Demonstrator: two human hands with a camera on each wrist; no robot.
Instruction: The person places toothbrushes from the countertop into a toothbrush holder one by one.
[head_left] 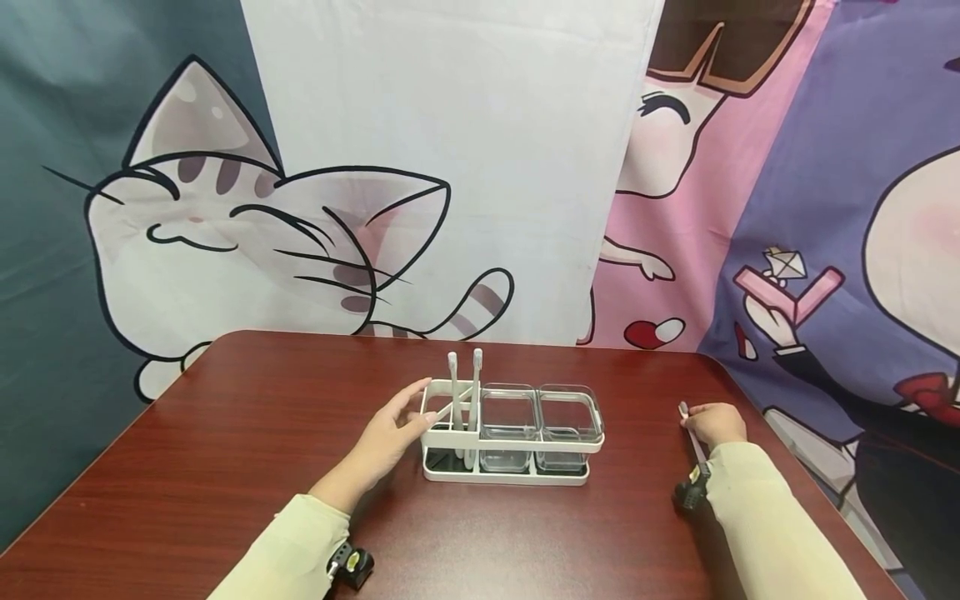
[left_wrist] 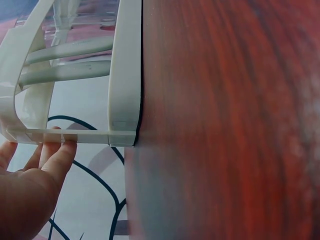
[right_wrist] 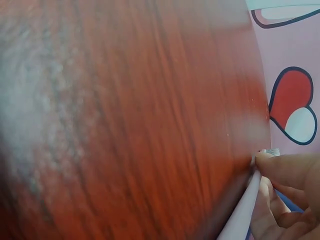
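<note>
A white toothbrush holder [head_left: 513, 479] stands on the table. Two toothbrushes [head_left: 477, 392] are upright in its left section, bristles up. Two clear cups [head_left: 510, 417] sit in the sections beside them. My left hand [head_left: 390, 429] grips the holder's left end, thumb at the front corner and forefinger at the back corner; in the left wrist view its fingertips lie on the thin end post [left_wrist: 90, 136]. At the right, away from the holder, my right hand [head_left: 718, 423] pinches a pale toothbrush [right_wrist: 242, 212] near its head, the handle slanting down toward the wrist.
The reddish-brown wooden table [head_left: 247, 433] has its back edge close to a cartoon-printed cloth [head_left: 450, 100]. Its right edge runs just beyond the right hand. Wrist cameras [head_left: 351, 567] are strapped at both cuffs.
</note>
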